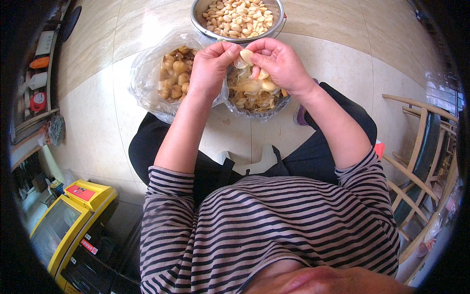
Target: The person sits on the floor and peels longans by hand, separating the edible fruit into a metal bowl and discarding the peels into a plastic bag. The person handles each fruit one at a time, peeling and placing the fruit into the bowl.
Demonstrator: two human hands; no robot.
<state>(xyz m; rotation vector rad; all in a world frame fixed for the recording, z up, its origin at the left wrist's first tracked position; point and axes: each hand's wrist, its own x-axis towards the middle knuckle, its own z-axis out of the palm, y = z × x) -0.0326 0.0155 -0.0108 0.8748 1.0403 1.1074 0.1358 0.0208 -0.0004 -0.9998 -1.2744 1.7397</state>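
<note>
Between the fingertips of my two hands is a pale, peeled garlic clove (246, 56), with a translucent flap of garlic skin (240, 64) beside it. My left hand (212, 66) pinches at the skin with thumb and forefinger. The thumb of my right hand (282, 64) presses on the clove, and more cloves (269, 85) show under its curled fingers. Below the hands, a plastic-lined container (253, 114) holds papery garlic peels (253, 101). To the left, whole garlic bulbs (180, 67) lie in a clear plastic bag (141, 79). My left wrist partly covers the bag.
A metal pail (196, 22) of peeled garlic cloves (237, 18) stands beyond my hands on the tiled floor (330, 51). Wooden chair frames (418, 147) are at the right. A yellow-framed cabinet (60, 220) stands at lower left, below a shelf (38, 81) with goods.
</note>
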